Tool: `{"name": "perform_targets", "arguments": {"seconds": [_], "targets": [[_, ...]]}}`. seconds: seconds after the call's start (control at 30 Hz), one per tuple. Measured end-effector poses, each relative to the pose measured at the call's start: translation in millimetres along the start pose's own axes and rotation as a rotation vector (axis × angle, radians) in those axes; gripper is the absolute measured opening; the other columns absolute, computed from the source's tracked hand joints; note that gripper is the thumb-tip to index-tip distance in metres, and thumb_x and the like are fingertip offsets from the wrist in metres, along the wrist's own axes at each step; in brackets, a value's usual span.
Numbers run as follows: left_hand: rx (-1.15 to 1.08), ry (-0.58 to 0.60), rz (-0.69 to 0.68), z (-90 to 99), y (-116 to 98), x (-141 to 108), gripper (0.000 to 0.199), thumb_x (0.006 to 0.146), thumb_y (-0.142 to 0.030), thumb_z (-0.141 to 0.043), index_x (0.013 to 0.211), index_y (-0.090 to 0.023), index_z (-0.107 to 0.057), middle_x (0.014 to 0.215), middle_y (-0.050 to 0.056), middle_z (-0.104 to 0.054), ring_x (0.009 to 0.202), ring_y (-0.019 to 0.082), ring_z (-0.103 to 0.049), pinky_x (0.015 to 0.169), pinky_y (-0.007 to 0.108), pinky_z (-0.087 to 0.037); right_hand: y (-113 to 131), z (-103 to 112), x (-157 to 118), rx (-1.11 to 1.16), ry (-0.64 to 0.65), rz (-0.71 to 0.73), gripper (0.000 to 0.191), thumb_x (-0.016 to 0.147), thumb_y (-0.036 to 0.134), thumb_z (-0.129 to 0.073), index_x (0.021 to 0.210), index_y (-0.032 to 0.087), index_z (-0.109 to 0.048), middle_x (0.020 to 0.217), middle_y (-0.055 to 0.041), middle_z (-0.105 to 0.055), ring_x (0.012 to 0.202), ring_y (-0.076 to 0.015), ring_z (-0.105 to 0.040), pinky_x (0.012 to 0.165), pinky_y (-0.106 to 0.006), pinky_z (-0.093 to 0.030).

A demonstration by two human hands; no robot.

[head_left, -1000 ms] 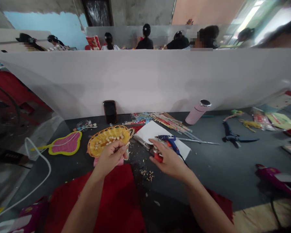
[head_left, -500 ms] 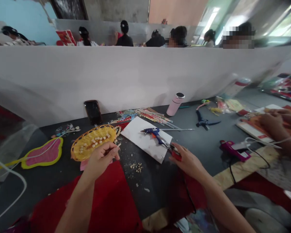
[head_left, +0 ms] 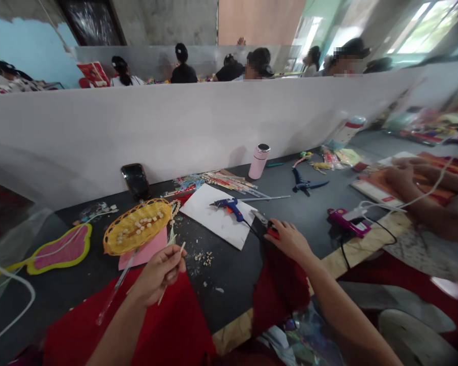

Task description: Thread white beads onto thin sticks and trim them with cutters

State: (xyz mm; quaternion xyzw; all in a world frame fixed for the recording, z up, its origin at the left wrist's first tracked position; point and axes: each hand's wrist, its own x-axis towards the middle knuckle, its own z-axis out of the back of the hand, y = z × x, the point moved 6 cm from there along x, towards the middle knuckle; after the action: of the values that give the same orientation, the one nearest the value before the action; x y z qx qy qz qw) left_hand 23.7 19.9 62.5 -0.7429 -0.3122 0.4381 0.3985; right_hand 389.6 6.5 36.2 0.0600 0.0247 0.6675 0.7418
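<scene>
My left hand (head_left: 164,269) pinches a thin pale wooden stick (head_left: 182,247), which pokes out above and below the fingers over a red cloth (head_left: 175,315). My right hand (head_left: 290,241) is closed over the red handles of pliers (head_left: 262,219), whose grey jaws point left at the edge of a white sheet (head_left: 209,218). A blue glue gun (head_left: 228,204) lies on that sheet. Left of centre, a yellow woven basket (head_left: 114,244) holds small pale beads (head_left: 147,222). Little cut bits (head_left: 204,258) are scattered on the dark table between my hands.
A pink bottle (head_left: 258,162), a phone (head_left: 136,181) and a bundle of striped sticks (head_left: 225,180) stand or lie near the white partition (head_left: 198,122). Dark blue pliers (head_left: 307,186) and a purple device with cables (head_left: 349,222) are rightward. A neighbour's hands (head_left: 404,175) work beyond.
The view has shifted right. My left hand has turned, showing more of the stick. My right hand and the pliers have moved away from the glue gun, lower beside the sheet.
</scene>
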Motion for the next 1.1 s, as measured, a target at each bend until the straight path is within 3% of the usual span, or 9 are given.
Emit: {"name": "perform_targets", "arguments": {"seconds": [0.13,0.3,0.43,0.53,0.73,0.9,1.1], "targets": [[-0.3,-0.079,0.052,23.9,28.2,8.3,0.022,0.075,-0.027,-0.067,0.088,-0.015,-0.054,0.061,-0.004,-0.051,0.039,-0.001,-0.029,0.035,0.008,-0.017,2.2,13.3,25.2,0.027,0.004,0.059,0.036,0.086,0.038,-0.049,0.119,0.024,-0.056,0.116,-0.0106,-0.059,0.101,-0.0284,-0.053,0.08,-0.04,-0.043],[-0.505,-0.081,0.034,43.0,51.9,22.1,0.017,0.077,-0.017,-0.064,0.09,-0.013,-0.056,0.066,-0.004,-0.048,0.04,-0.002,-0.031,0.033,0.006,-0.021,1.6,30.8,90.2,0.024,-0.007,0.02,0.034,0.09,0.017,-0.039,0.119,0.02,-0.056,0.116,-0.0089,-0.06,0.105,-0.0202,-0.054,0.091,-0.03,-0.039],[-0.567,-0.028,-0.001,48.0,59.0,26.2,0.018,0.077,-0.015,-0.063,0.094,-0.013,-0.056,0.071,-0.003,-0.048,0.043,-0.002,-0.034,0.033,0.007,-0.024,-2.2,14.7,135.0,-0.007,0.053,-0.058,0.026,0.091,0.017,-0.044,0.112,0.021,-0.059,0.112,-0.0087,-0.061,0.101,-0.0195,-0.057,0.086,-0.029,-0.044],[-0.573,0.014,-0.008,48.3,60.2,28.0,0.016,0.079,-0.016,-0.062,0.094,-0.013,-0.056,0.073,-0.002,-0.048,0.044,-0.001,-0.034,0.035,0.007,-0.026,-8.1,-3.6,154.0,-0.032,0.111,-0.114,0.027,0.09,0.029,-0.052,0.114,0.017,-0.054,0.115,-0.0083,-0.056,0.097,-0.0196,-0.058,0.082,-0.038,-0.049],[-0.579,0.042,0.028,47.1,60.5,35.9,0.014,0.081,-0.02,-0.06,0.093,-0.013,-0.057,0.073,0.0,-0.051,0.045,0.0,-0.034,0.038,0.01,-0.028,-18.1,-19.9,170.9,-0.076,0.122,-0.16,0.029,0.09,0.032,-0.052,0.115,0.017,-0.053,0.115,-0.0077,-0.055,0.096,-0.0197,-0.058,0.081,-0.04,-0.05],[-0.576,0.069,0.04,46.9,60.2,40.2,0.014,0.081,-0.018,-0.06,0.093,-0.014,-0.057,0.074,0.001,-0.054,0.046,0.001,-0.035,0.04,0.012,-0.028,-16.5,-21.4,176.3,-0.097,0.091,-0.15,0.024,0.091,0.031,-0.045,0.099,0.02,-0.064,0.106,-0.0106,-0.062,0.096,-0.0232,-0.059,0.078,-0.036,-0.046],[-0.591,0.116,-0.004,44.6,58.0,37.9,0.011,0.083,-0.017,-0.057,0.093,-0.014,-0.056,0.076,0.003,-0.055,0.048,0.002,-0.038,0.042,0.013,-0.027,6.2,3.3,167.8,-0.057,0.021,-0.074,0.027,0.088,0.023,-0.041,0.097,0.013,-0.065,0.097,-0.0156,-0.065,0.084,-0.024,-0.062,0.068,-0.031,-0.044]]}}
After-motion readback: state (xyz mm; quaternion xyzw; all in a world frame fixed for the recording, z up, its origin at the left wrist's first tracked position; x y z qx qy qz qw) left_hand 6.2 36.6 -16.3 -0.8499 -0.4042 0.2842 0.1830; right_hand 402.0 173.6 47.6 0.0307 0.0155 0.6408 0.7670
